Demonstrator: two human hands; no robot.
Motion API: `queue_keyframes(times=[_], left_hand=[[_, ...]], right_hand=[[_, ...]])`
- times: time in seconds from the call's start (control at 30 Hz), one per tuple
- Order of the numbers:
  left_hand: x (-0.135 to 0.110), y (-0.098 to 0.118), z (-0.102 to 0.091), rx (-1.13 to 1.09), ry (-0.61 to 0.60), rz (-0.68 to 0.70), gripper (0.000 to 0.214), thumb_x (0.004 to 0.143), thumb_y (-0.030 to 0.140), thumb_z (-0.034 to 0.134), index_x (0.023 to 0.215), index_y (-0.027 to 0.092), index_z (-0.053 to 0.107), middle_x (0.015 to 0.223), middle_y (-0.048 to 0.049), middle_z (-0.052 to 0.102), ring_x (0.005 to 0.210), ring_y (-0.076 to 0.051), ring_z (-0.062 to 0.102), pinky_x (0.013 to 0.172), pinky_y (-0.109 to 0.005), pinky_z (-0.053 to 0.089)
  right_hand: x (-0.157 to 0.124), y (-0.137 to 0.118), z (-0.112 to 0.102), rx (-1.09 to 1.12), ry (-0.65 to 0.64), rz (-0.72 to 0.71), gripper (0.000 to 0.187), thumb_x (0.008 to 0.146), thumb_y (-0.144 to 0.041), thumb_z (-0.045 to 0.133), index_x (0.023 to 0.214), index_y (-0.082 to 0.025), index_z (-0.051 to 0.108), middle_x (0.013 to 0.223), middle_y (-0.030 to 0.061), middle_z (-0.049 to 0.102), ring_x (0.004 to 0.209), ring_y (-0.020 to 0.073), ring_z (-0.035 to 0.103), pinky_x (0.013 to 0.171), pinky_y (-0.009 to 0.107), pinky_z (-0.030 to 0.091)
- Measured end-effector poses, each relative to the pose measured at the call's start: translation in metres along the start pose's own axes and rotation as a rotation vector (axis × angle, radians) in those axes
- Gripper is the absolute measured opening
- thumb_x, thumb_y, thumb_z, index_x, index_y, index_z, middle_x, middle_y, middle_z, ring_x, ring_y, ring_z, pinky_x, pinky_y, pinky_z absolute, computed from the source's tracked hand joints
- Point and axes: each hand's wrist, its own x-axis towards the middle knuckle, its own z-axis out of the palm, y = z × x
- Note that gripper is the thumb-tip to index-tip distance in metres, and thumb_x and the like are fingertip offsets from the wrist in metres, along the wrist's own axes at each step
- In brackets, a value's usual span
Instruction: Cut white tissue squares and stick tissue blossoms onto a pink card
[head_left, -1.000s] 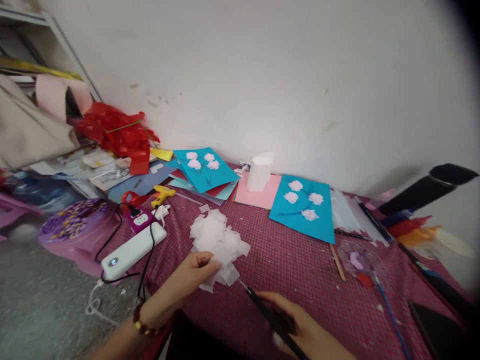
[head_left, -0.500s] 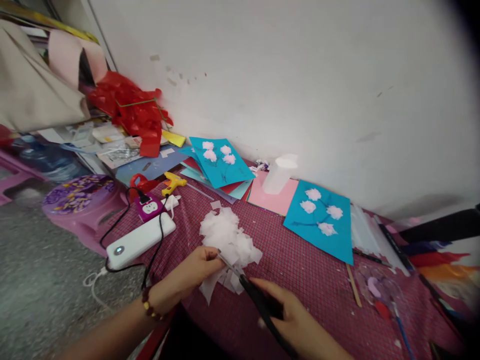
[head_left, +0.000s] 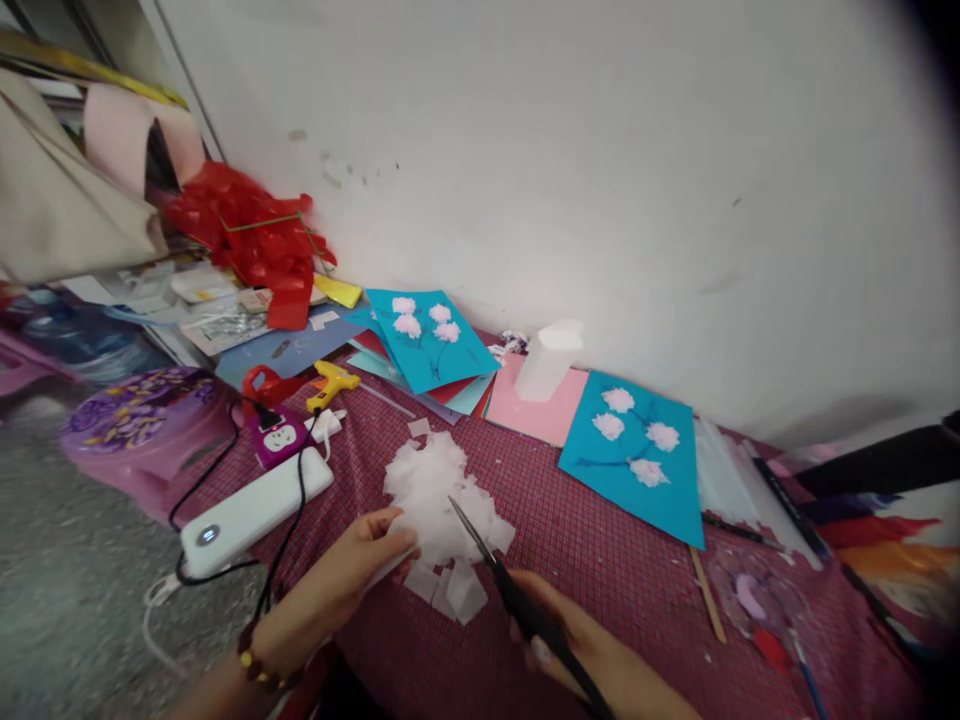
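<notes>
A heap of white tissue paper pieces lies on the red checked tablecloth. My left hand pinches a piece of white tissue paper at the heap's near left edge. My right hand is closed around the black handles of scissors, whose blades point up and left over the heap. Beyond them lie two blue cards with white paper blossoms.
A white power bank with black cable, a purple gadget and a yellow glue gun sit at left. A white bottle stands on pink paper. Red wrapping, a purple stool, and brushes and a wooden stick at right.
The scissors' blades swung up and now point over the tissue heap. My left hand shifted slightly left with a tissue piece. The camera view tilted a little.
</notes>
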Motion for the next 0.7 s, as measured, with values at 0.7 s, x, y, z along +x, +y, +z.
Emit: queue_keyframes(times=[0.7], left_hand=[[-0.023, -0.004, 0.014, 0.202, 0.076, -0.017, 0.032, 0.064, 0.041, 0.072, 0.074, 0.011, 0.069, 0.062, -0.0006, 0.060, 0.053, -0.010, 0.049, 0.050, -0.020, 0.033]], right_hand=[[-0.006, -0.018, 0.030, -0.084, -0.047, -0.002, 0.058, 0.073, -0.020, 0.065, 0.128, -0.023, 0.049, 0.111, 0.0044, 0.059, 0.101, 0.0221, 0.054, 0.092, 0.036, 0.038]])
